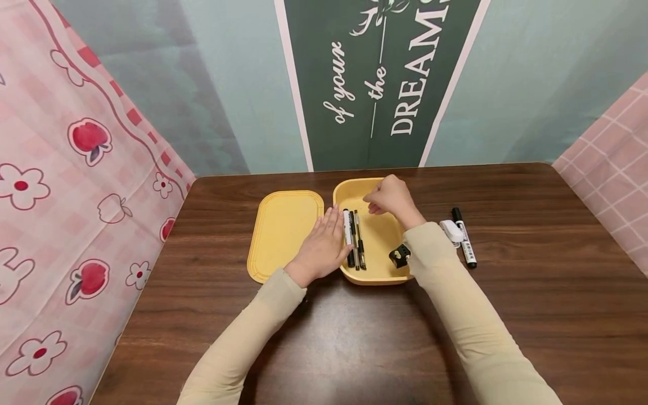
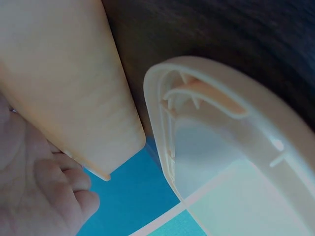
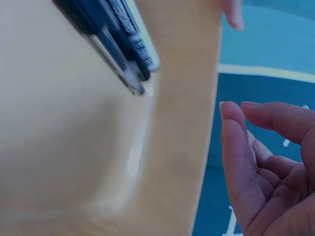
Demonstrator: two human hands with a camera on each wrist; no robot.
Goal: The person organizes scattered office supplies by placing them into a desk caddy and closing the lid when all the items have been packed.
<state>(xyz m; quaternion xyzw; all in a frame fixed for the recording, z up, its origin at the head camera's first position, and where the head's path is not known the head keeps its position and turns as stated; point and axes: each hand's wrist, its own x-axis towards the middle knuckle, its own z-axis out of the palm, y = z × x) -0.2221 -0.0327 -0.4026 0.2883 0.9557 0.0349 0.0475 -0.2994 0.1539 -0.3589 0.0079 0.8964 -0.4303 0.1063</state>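
A yellow plastic box holds a white-and-black marker and slim black pens, lying side by side along its left wall. My left hand rests at the box's left rim, fingers stretched forward and thumb reaching toward the pens. Over the box's far right part is my right hand, bent at the fingers. In the right wrist view, its thumb and index fingertips stand slightly apart with nothing between them. The left wrist view shows the left hand against the box's outer wall.
A yellow lid lies left of the box, partly behind the left hand. Right of the box, a small white object lies against another black-capped marker. A curtain with lettering hangs behind the brown table.
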